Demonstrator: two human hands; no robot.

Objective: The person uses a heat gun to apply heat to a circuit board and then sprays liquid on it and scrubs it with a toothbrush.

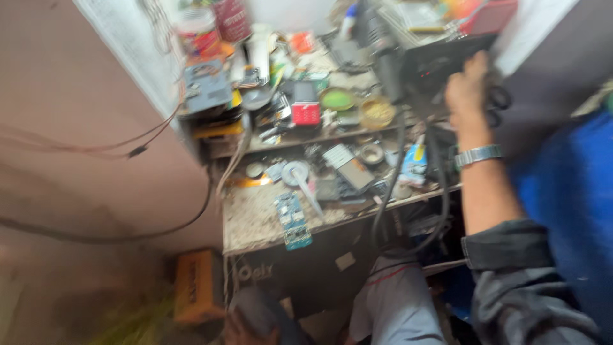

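Here my right hand (469, 83) is stretched up and away from me to the black box-shaped device (440, 61) at the far right end of the upper shelf (287, 142). My fingers curl over its front edge and touch it, but the blur keeps me from telling whether they grip it or only rest on it. A metal watch (479, 155) sits on that wrist, and my dark grey sleeve (511, 255) is pushed back below the forearm. Black cables (440, 191) hang from the device down past the edge of the bench (255, 223), just left of my arm.

My left hand does not show anywhere, so I cannot say how it is held.

Well apart from my right hand, near the front edge of the bench, lies a blue circuit board (292, 220), its near end hanging slightly over the lip. Just beyond it rest a round white disc (295, 172) and a grey flat gadget (350, 169). On the shelf above sit a red block (306, 113), a green dish (337, 99) and a yellowish dish (378, 112), all left of the device.

The whole view is smeared by motion. The small parts crowding the shelf run together and I cannot make them out. The top of the device is cut off by the frame. An orange box (195, 287) on the floor is blurred, and my knees (389, 306) under the bench are only partly visible.
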